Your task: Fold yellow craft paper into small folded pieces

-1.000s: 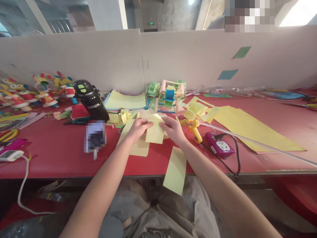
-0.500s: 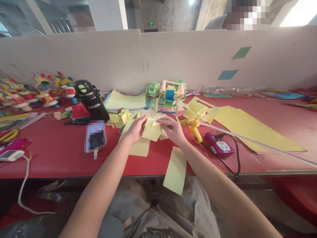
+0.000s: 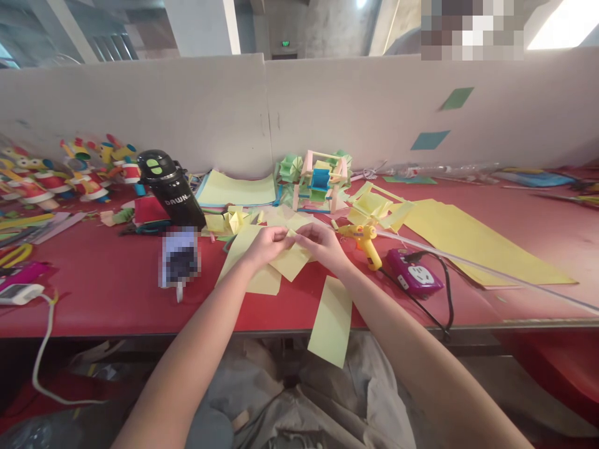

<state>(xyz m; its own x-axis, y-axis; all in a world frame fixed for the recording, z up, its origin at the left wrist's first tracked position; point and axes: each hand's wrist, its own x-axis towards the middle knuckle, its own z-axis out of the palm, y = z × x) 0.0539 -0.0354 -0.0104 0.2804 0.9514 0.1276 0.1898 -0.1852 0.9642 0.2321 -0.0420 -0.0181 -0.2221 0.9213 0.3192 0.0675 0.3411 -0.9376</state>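
Observation:
My left hand (image 3: 270,243) and my right hand (image 3: 321,242) meet over the middle of the red table, both pinching the top of a piece of yellow paper (image 3: 293,263). A small fold shows between the fingertips, partly covered by them. More pale yellow sheets (image 3: 264,279) lie beneath and to the left of my hands. Another yellow sheet (image 3: 331,318) overhangs the front edge, by my right forearm. Right of my right hand lies a yellow hot glue gun (image 3: 367,240). Behind my hands stands a small paper-and-stick model (image 3: 321,181) with a blue seat-like part.
A black bottle (image 3: 171,190) and a blurred-out device (image 3: 180,259) stand to the left. A purple power socket (image 3: 415,273) with a black cable sits at the right, near large yellow sheets (image 3: 482,243). Several colourful figures (image 3: 84,174) fill the far left. A white partition (image 3: 350,106) closes off the back.
My left hand has moved right, so both hands' fingertips now meet at the paper's top edge. The paper has turned, and its lower corner hangs nearer me.

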